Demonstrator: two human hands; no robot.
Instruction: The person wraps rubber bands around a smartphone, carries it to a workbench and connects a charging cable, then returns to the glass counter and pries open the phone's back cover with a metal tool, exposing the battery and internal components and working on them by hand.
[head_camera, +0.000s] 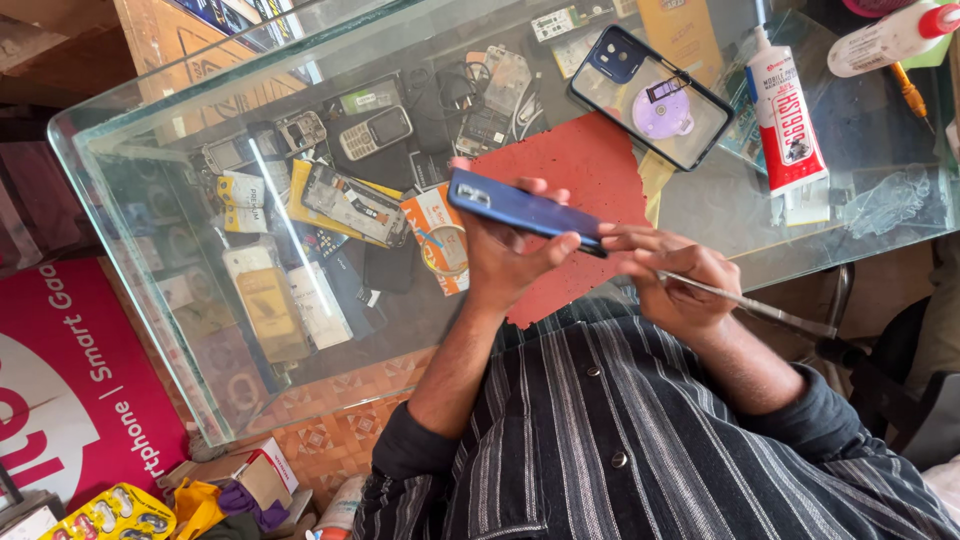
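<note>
phone (522, 211) edge-up, long axis left-right | left hand (505, 255) grips it from below | right hand (672, 280) at its right end, pinching thin metal tool (760, 308)

A white glue tube with a red label (787, 115) lies on the glass table (720, 215) at the far right; an orange-and-white packet (437, 238) sits beneath the glass; a pink sign with white lettering (70, 385) stands lower left
</note>
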